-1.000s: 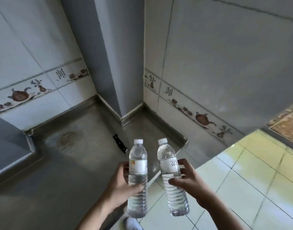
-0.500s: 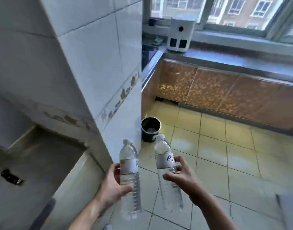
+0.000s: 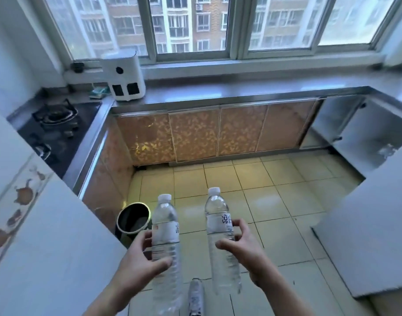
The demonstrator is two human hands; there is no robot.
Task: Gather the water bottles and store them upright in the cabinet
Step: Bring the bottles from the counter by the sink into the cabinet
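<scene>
Out in front of the person, above the yellow tiled floor, two clear water bottles are held upright, one per hand, side by side but apart. The left hand curls round the left bottle below its label; the right hand pinches the right bottle at the label. Both have white caps. One black bin stands on the floor just left of them. Beyond, four orange patterned cabinet doors run under the steel surface, which carries one white appliance. One open cabinet shows at right.
</scene>
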